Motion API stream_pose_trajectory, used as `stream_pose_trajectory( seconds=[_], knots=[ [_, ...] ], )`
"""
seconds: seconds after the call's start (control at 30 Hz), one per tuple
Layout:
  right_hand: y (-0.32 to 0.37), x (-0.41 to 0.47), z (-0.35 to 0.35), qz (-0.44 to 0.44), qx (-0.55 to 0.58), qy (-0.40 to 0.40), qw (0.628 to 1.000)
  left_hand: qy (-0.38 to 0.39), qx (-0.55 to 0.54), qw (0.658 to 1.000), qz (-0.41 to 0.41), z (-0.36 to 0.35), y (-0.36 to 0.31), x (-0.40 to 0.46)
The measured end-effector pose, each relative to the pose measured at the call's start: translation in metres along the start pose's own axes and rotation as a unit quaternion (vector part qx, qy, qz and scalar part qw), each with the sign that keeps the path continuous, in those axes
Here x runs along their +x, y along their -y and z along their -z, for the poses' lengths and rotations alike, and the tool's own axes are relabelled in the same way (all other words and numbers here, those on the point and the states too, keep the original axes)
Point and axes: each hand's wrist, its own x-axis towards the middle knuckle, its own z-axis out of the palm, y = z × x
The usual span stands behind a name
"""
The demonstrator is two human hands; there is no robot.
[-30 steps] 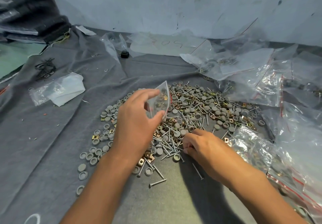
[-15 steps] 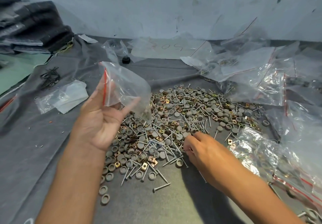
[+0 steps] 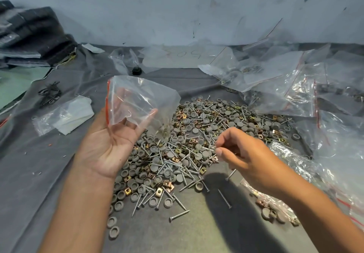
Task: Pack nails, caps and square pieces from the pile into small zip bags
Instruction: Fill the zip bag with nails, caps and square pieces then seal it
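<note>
Palm-up, the left hand [image 3: 110, 146] is raised at the pile's left edge, and a clear zip bag [image 3: 137, 103] with a red strip is held open on its fingers. Nails [image 3: 208, 148] are pinched between thumb and fingertips of the right hand [image 3: 244, 154], just right of the bag. Below both, the pile [image 3: 197, 138] of nails, grey caps and brass square pieces is spread on the grey cloth [image 3: 39, 164]. More bags [image 3: 291, 87] are heaped far right.

Left hand [image 3: 110, 144] turning palm-up and lifting the zip bag [image 3: 137, 103] off the pile [image 3: 197, 144], bag now opening wide, right hand [image 3: 244, 154] rising from the pile, pinching nails [image 3: 211, 148] toward the bag
</note>
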Motion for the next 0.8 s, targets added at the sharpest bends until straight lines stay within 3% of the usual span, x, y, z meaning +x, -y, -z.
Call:
stream_pose_trajectory(
  seconds=[0.07, 0.1, 0.13, 0.2, 0.27, 0.33, 0.6, 0.8],
  knots=[
    [0.004, 0.002, 0.001, -0.004, 0.096, -0.026, 0.995, 0.004, 0.107, 0.994, -0.035, -0.005, 0.004, -0.003],
    [0.006, 0.002, 0.002, -0.004, 0.135, -0.043, 0.99, -0.009, 0.202, 0.977, -0.065, -0.006, 0.007, -0.004],
    [0.009, 0.003, 0.002, 0.001, 0.163, -0.06, 0.985, -0.026, 0.325, 0.939, -0.109, -0.006, 0.011, -0.004],
    [0.014, 0.003, 0.004, 0.026, 0.187, -0.09, 0.978, -0.018, 0.555, 0.801, -0.224, -0.006, 0.025, -0.008],
    [0.018, 0.001, 0.007, 0.062, 0.163, -0.106, 0.979, 0.038, 0.672, 0.675, -0.303, -0.008, 0.045, -0.013],
    [0.022, -0.002, 0.009, 0.095, 0.1, -0.119, 0.983, 0.087, 0.718, 0.613, -0.318, -0.01, 0.065, -0.016],
    [0.035, -0.005, 0.008, 0.19, -0.199, -0.18, 0.945, 0.155, 0.751, 0.569, -0.296, -0.011, 0.087, -0.018],
    [0.043, -0.003, -0.001, 0.164, -0.24, -0.207, 0.934, 0.158, 0.744, 0.579, -0.294, -0.014, 0.088, -0.022]
  ],
)
